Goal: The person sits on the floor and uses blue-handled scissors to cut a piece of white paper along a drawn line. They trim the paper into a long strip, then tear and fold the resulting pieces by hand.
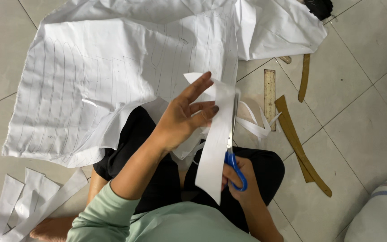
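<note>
Head view, looking down at a person seated on a tiled floor [363,116]. The right hand [240,177] has its fingers closed through the blue handles of a pair of scissors [233,143], whose blades point away from the body and run along the right edge of a long white strip [216,148]. The left hand [187,116] holds this strip from the left: the fingers are spread rather than curled, with the fingertips pressed against the strip's face just beside the blades. The strip hangs upright above the lap, its lower end falling between the two forearms. Its upper end curls back near a large white sheet [104,76], marked with faint pencil lines, that lies spread on the floor and over the left knee. Thin curled offcuts [256,125] lie just right of the scissors. Finished strips [27,201] are piled on the floor at lower left. To the right lie a straight ruler [269,96], a long curved wooden ruler [298,143] and a shorter curved one [305,76]. A striped sack [381,210] fills the lower right corner.
</note>
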